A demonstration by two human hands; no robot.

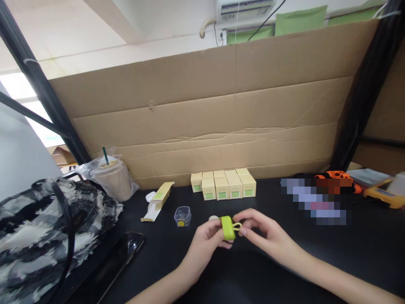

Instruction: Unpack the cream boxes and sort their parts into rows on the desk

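A small lime-green case (227,227) with a thin loop strap is held over the black table (284,261). My left hand (207,240) grips the case from the left, fingers curled round it. My right hand (265,234) pinches the loop strap at the case's right side. A small pale round piece (213,218) lies just behind the left fingers. A clear little plastic box (182,216) sits to the left of the hands.
Several small yellow boxes (225,183) stand in rows against the cardboard wall (221,114). An opened yellow box (158,200) lies at the left, beside a bagged drink cup (110,177). A phone (120,257) and patterned bag (41,236) lie at the front left.
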